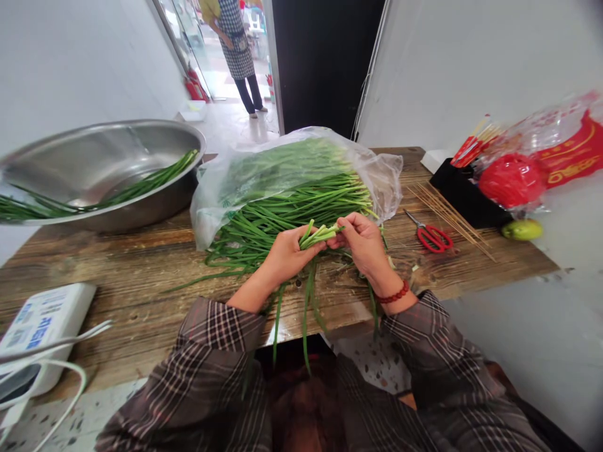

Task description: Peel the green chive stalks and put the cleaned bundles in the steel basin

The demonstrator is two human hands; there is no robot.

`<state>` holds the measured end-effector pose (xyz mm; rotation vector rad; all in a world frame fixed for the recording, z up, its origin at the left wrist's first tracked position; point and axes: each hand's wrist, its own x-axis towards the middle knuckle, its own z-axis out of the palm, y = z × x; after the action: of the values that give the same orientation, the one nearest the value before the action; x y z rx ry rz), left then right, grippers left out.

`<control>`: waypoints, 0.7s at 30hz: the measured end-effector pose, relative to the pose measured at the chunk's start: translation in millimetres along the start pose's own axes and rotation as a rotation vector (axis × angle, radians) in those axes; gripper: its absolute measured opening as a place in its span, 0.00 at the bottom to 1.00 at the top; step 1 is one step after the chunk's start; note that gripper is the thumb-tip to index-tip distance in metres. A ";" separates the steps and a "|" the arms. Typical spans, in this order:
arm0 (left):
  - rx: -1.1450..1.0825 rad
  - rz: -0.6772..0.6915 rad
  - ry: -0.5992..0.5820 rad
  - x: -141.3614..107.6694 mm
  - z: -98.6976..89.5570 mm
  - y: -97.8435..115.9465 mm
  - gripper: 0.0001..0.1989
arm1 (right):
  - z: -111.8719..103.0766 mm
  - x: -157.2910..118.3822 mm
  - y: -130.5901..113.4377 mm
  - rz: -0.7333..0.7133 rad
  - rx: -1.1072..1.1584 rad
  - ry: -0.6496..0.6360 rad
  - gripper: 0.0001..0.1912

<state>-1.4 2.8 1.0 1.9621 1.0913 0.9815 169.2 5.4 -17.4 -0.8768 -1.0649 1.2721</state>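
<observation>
A small bunch of garlic chives (318,236) is wrapped in my left hand (288,256), its pale stem ends pointing right and some green leaves hanging over the table's front edge. My right hand (365,246), with a red bead bracelet at the wrist, pinches at the stem ends; whether it grips one stalk or several is too small to tell. Just behind both hands lies a large heap of garlic chives (301,201), partly covered by a clear plastic bag (211,207). A few loose bits lie on the wood below my right hand.
On the wooden table (141,270), a steel basin (155,210) with some chives stands left. Red-handled scissors (434,238), thin sticks (450,216), a black box (464,194) and a yellow-green fruit (522,230) lie right. A white device (70,314) with cables sits front left. A person (235,50) stands beyond the doorway.
</observation>
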 end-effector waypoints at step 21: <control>0.040 0.004 0.138 1.9 3.8 -4.6 0.04 | 2.1 -1.5 -0.9 -0.063 -0.073 -0.085 0.16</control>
<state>0.7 5.7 -4.2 1.9531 1.1913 1.1193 167.4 3.8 -16.0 -0.8436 -1.2037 1.2339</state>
